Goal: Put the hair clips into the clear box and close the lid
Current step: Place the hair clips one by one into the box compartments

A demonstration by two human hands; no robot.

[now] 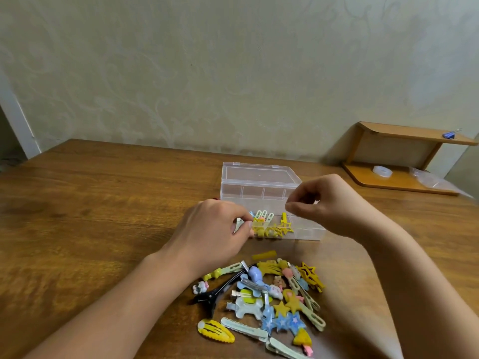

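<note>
The clear box [305, 233] stands on the table with its lid [259, 172] lying open behind it. Several yellow and white hair clips [269, 226] lie in its left compartments. My left hand [215, 234] is at the box's left end and pinches a pale hair clip [238, 224] between thumb and fingers. Over the box's middle, my right hand [326, 203] hovers with curled fingers. Its fingertips are just above an upright yellow star clip [285, 221]; whether they touch it is unclear. A pile of colourful hair clips [269, 299] lies in front of the box.
The wooden table [103, 203] meets a pale wall at the back. A small wooden shelf [404, 154] stands at the back right with a roll of tape [382, 171], a plastic bag [430, 178] and a blue binder clip [449, 135].
</note>
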